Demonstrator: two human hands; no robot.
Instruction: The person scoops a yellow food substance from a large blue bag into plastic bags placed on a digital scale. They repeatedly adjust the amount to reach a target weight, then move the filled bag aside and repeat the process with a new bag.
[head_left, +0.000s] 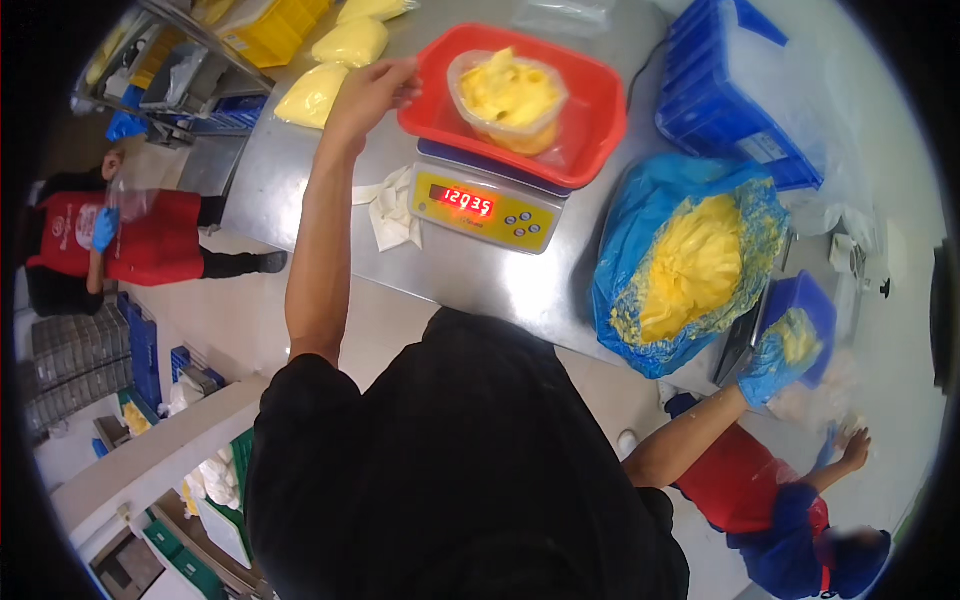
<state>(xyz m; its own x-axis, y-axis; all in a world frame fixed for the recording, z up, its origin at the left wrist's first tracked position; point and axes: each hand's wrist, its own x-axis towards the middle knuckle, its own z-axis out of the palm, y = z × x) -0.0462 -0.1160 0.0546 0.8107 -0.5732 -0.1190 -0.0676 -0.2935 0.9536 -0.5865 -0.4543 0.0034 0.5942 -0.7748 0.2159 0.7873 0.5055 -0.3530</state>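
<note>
My left hand (379, 94), bare, is at the left rim of a red plastic tub (600, 127); its fingers are curled, and whether they grip the rim is unclear. In the tub stands a clear plastic container filled with a soft yellow mass (510, 94). The tub rests on a yellow digital scale (487, 208) with a lit red display. My right hand (784, 352), in a blue glove, is smeared with the yellow mass, beyond a blue bag (630, 217) holding a big heap of it (694, 266). Its fingers are hard to make out.
Filled yellow bags (315, 96) lie at the upper left of the steel table (285, 172), and a white cloth (394, 210) beside the scale. Blue crates (720, 97) stand upper right, a purple bin (814, 300) at the right. One co-worker (150, 236) is left, another (742, 487) lower right.
</note>
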